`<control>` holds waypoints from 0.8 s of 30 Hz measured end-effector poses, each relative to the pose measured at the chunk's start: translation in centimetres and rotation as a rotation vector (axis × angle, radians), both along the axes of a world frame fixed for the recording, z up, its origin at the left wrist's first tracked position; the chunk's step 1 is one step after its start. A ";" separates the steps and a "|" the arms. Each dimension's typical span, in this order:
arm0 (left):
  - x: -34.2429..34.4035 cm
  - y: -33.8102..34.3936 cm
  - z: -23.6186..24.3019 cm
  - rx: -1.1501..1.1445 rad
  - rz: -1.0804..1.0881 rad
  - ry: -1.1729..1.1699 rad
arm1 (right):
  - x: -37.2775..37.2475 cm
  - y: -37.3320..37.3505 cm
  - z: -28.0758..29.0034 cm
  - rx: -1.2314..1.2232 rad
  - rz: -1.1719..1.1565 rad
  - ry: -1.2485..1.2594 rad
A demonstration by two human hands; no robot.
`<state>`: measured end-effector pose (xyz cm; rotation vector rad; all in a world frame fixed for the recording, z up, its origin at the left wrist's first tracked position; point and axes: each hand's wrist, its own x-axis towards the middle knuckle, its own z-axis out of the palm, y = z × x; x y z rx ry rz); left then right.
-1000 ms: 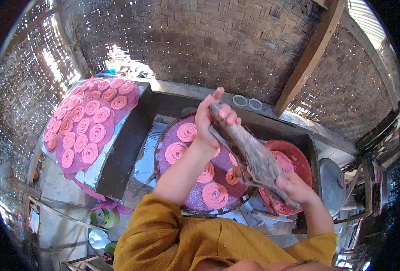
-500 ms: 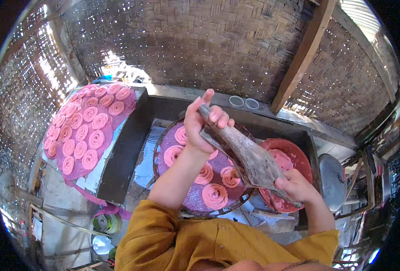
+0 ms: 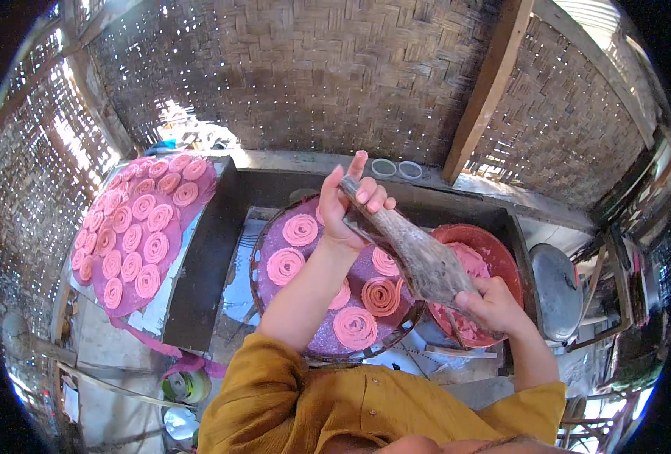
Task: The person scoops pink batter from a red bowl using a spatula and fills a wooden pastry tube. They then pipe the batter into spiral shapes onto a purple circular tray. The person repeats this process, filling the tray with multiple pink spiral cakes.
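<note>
Both my hands hold a weathered grey wooden dough press (image 3: 428, 266) slantwise over a round tray (image 3: 256, 291) with a dark rim. My left hand (image 3: 344, 208) wraps its narrow upper end, with the index finger sticking up. At the lower right end my right hand (image 3: 496, 304) closes round it, thumb on top. Just under the press, a coil of pink dough (image 3: 381, 296) lies on the tray's purple sheet, and a strand rises from its right side toward the press. Several other pink coils (image 3: 355, 328) lie around it, some partly behind my left forearm.
A red basin (image 3: 511, 261) of pink dough stands right of the tray. At the left, many coils cover a purple sheet (image 3: 172, 240) on a board. A dark pot lid (image 3: 556, 291) is at the far right. Two pale rings (image 3: 409, 169) rest on the ledge below the woven wall (image 3: 312, 76).
The coil under the press looks fuller, with more rings showing. The press has shifted slightly relative to the tray, while both hands keep their grip. The whole view has turned a little.
</note>
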<state>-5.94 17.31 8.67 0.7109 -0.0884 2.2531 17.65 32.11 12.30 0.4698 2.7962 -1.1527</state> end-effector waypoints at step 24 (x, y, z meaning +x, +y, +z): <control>-0.7 -1.5 -19.1 -1.441 0.467 0.921 | -3.2 -1.4 -7.0 -0.248 -0.075 0.101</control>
